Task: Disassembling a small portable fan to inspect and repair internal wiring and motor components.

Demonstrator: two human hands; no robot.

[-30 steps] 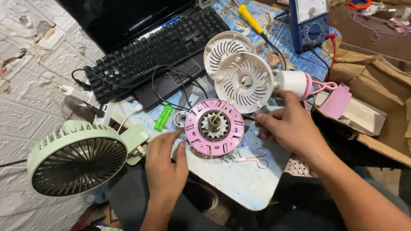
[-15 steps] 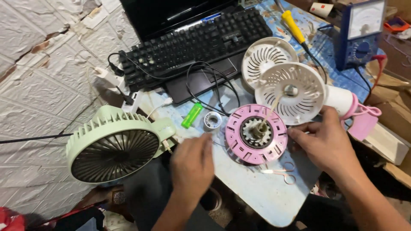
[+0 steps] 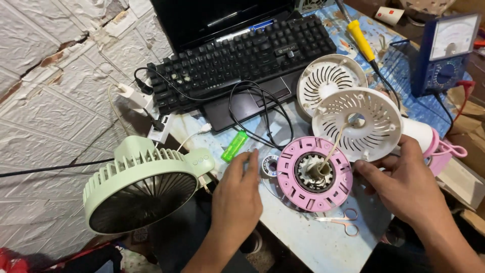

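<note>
At the far left of your lap rests the pale green round plastic desk fan [image 3: 144,189], grille facing up, well clear of the work.

Your left hand [image 3: 236,194] lies palm down at the near edge of the blue patterned work board [image 3: 303,242], fingers loosely spread and gripping nothing; its fingertips touch or nearly touch the small spool of solder wire [image 3: 271,166], just beside the green cylindrical battery cell [image 3: 235,145].

Right of that sits the pink round plastic motor housing [image 3: 314,174], flat on the board with its metal stator core exposed in the middle. It looks light and stiff, but the thin lead running up to the white slotted plastic fan cover [image 3: 357,123] is likely fragile (a tug could snap it at the joint), so take the pink disc by its outer rim and keep off the windings.

Your right hand [image 3: 404,184] cups the lower edge of that white cover, thumb and fingers resting against it in a light hold; whether it truly pinches the rim I cannot tell. Small pink-handled scissors [image 3: 339,221] lie near the housing, towards you.
</note>
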